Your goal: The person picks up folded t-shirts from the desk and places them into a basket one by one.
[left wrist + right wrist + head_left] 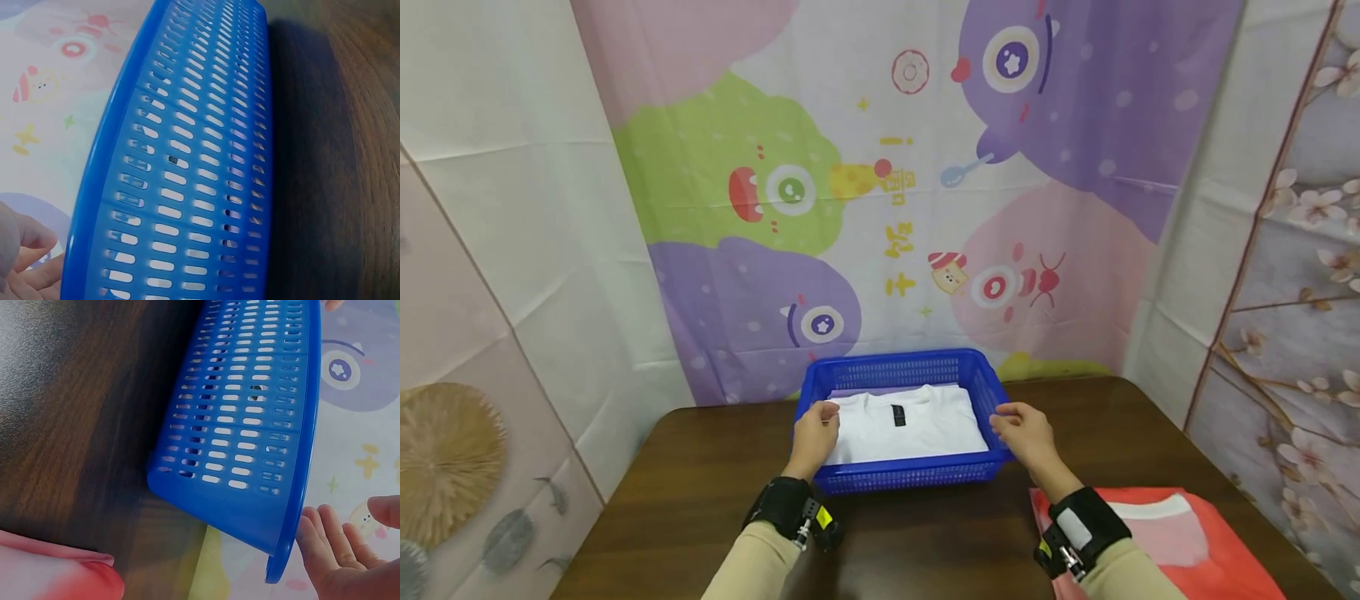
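A folded white T-shirt [917, 429] with a dark neck label lies in a blue plastic basket [910, 481]. A strip of purple fabric [842, 392] peeks out behind the shirt. My left hand [815, 433] hovers at the basket's left side, beside the shirt, its fingers loosely bent and nothing seen in them. At the right rim is my right hand [1026, 429]; in the right wrist view its fingers [340, 544] are relaxed, with the thumb apart. Whether either hand touches the basket I cannot tell. Slotted basket walls hide most of the contents in both wrist views.
Red and pink fabric [1180, 533] lies on the brown wooden table [917, 542] at the right front, partly under my right forearm. A cartoon-print curtain [880, 250] hangs right behind the basket, and further curtains stand at both sides.
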Available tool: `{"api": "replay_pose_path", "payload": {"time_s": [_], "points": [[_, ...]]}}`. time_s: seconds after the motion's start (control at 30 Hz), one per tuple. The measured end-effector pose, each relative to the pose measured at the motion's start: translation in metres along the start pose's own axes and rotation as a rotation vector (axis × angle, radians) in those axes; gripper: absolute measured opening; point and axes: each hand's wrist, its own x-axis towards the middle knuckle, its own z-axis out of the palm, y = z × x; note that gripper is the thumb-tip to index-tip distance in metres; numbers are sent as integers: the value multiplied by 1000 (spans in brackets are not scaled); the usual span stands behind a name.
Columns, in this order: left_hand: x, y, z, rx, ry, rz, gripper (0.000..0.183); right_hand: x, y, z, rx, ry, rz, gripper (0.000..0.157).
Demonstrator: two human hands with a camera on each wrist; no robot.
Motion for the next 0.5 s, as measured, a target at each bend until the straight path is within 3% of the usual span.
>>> {"api": "replay_pose_path", "payload": {"time_s": [0.5], "points": [[-7, 8, -9, -17, -76, -1, 19, -2, -3, 6, 35, -22, -9, 30]]}}
